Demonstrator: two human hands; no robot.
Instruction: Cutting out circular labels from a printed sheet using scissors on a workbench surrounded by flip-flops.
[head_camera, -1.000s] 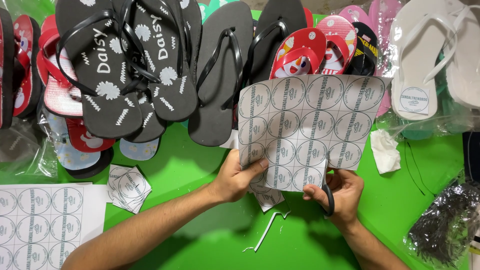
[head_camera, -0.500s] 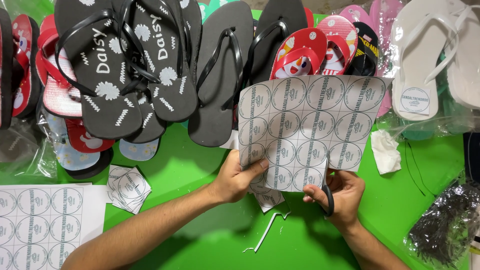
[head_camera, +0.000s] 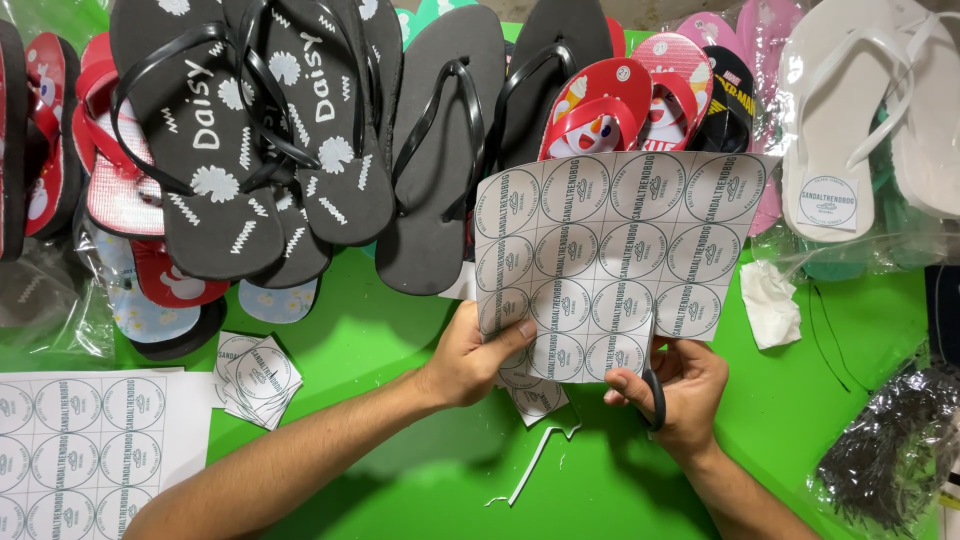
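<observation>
My left hand (head_camera: 478, 352) pinches the lower left edge of a grey sheet of round printed labels (head_camera: 610, 260), holding it up over the green table (head_camera: 400, 330). In my right hand (head_camera: 672, 390) I grip black-handled scissors (head_camera: 653, 388), whose blades reach up into the sheet's bottom edge near its middle. A few cut label squares (head_camera: 535, 395) lie under the sheet between my hands. Thin paper offcuts (head_camera: 535, 465) lie on the table below.
Many flip-flops lie along the far side: black ones (head_camera: 250, 140), red ones (head_camera: 600, 105), white ones (head_camera: 850, 120). A pile of cut labels (head_camera: 255, 375) and another label sheet (head_camera: 80, 440) lie left. A crumpled white tissue (head_camera: 770, 305) and a dark plastic bag (head_camera: 890, 450) lie right.
</observation>
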